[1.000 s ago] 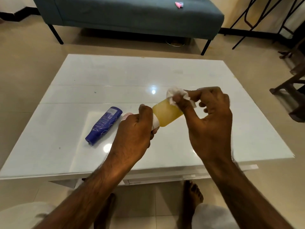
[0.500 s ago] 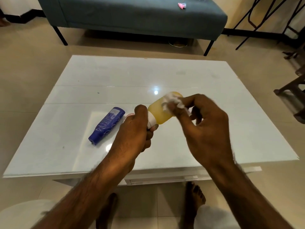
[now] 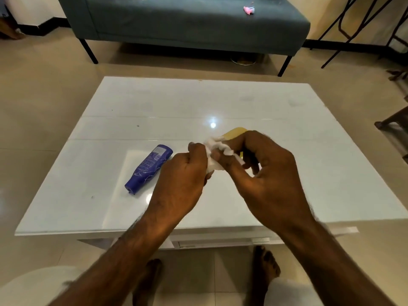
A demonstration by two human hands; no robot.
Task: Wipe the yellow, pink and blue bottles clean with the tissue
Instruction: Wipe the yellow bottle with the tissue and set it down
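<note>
My left hand [image 3: 180,180] grips the cap end of the yellow bottle [image 3: 235,132] above the white table [image 3: 220,102]. Only the bottle's far rounded end shows past my fingers. My right hand [image 3: 265,175] presses a crumpled white tissue [image 3: 217,146] around the bottle's body, close to my left thumb. The blue bottle [image 3: 150,167] lies on its side on the table, just left of my left hand, cap toward me. The pink bottle is hidden from view.
A teal bench [image 3: 187,21] stands beyond the table with a small pink object [image 3: 249,9] on it. Dark metal chair legs [image 3: 344,29] and wooden furniture [image 3: 393,120] are at the right. My bare feet [image 3: 265,268] rest on the tiled floor under the table's near edge.
My right hand has slid the tissue along the yellow bottle from its far end toward my left hand, now covering most of the body. The blue bottle has not moved.
</note>
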